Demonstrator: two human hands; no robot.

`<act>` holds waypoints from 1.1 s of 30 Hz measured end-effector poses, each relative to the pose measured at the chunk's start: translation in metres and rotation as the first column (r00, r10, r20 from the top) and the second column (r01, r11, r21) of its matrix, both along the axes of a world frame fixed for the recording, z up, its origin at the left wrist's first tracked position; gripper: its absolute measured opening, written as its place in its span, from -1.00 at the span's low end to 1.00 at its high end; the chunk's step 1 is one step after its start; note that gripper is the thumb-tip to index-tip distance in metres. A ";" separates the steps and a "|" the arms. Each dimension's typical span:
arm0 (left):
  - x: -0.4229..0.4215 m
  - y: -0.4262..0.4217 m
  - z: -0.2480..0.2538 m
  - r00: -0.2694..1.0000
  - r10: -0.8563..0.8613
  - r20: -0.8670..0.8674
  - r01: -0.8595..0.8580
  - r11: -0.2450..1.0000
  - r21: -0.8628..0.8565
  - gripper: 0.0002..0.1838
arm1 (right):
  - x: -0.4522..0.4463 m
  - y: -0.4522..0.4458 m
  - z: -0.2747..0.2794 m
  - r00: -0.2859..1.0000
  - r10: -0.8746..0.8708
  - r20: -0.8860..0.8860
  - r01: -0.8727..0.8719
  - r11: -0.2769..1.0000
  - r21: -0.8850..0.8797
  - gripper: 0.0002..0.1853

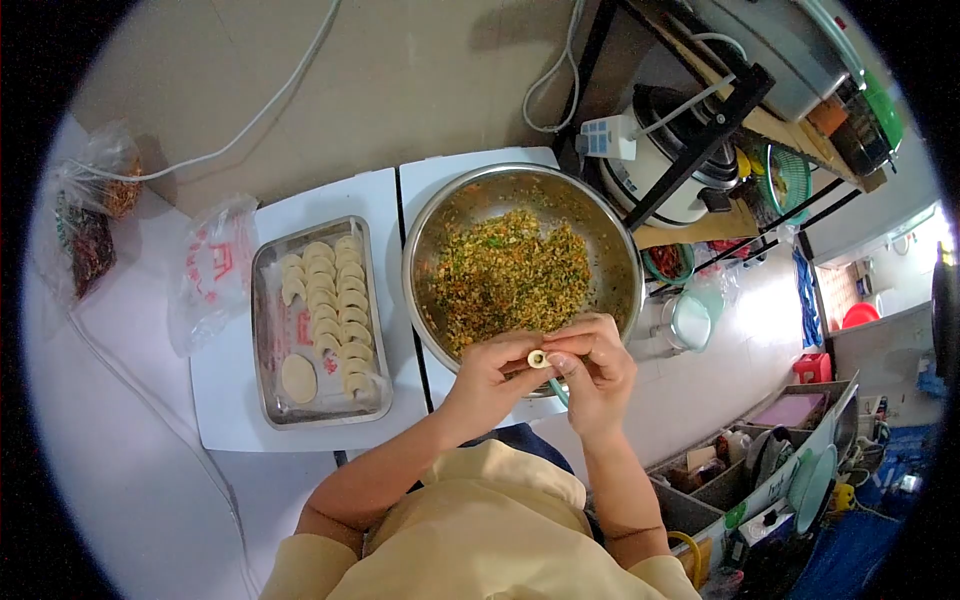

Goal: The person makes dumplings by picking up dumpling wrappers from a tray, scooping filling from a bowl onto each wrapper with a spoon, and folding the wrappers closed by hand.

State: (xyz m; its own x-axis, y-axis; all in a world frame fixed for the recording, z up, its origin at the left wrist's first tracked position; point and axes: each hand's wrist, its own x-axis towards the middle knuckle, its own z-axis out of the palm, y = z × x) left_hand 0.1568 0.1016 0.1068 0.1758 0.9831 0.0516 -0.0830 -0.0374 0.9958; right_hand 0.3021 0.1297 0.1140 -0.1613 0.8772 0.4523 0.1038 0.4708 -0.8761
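Above the near rim of a big steel bowl (633, 290) of chopped filling (510, 275), my left hand (492, 380) and my right hand (597, 375) meet. Between their fingertips they pinch a small pale dough piece (538, 358), folded with a small round opening facing up. A thin green handle (558, 391) shows just under my right fingers; what it belongs to is hidden. To the left, a steel tray (262, 350) holds rows of folded dumplings (322, 285) and a flat round wrapper (298, 378).
Plastic bags (215, 270) lie left of the tray, with a cable beside them. A shelf rack (700, 150) with a white cooker (650, 180) stands at the back right. Bins and crates (740, 480) fill the lower right.
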 end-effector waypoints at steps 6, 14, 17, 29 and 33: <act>0.000 0.000 0.000 0.987 -0.017 0.159 0.039 0.990 -0.137 -0.77 | 0.001 0.005 0.005 0.996 0.010 0.085 -0.010 1.000 -0.006 -0.92; -0.001 0.000 -0.002 0.995 -0.065 0.074 0.076 0.985 -0.154 -0.80 | 0.003 0.006 0.005 0.951 -0.078 0.299 0.034 0.988 0.150 -0.92; -0.004 0.000 -0.002 0.996 -0.067 0.050 0.075 0.982 -0.173 -0.80 | 0.004 0.008 0.001 0.988 -0.006 0.156 -0.003 0.998 0.057 -0.93; -0.009 0.001 0.007 0.983 -0.153 0.096 0.172 0.958 -0.229 -0.78 | 0.006 0.006 0.009 0.992 0.049 0.113 -0.036 0.993 -0.111 -0.95; -0.012 0.002 0.005 0.964 -0.195 0.181 0.243 0.920 -0.307 -0.78 | 0.009 0.010 0.004 0.964 0.089 0.249 -0.102 0.994 0.039 -0.90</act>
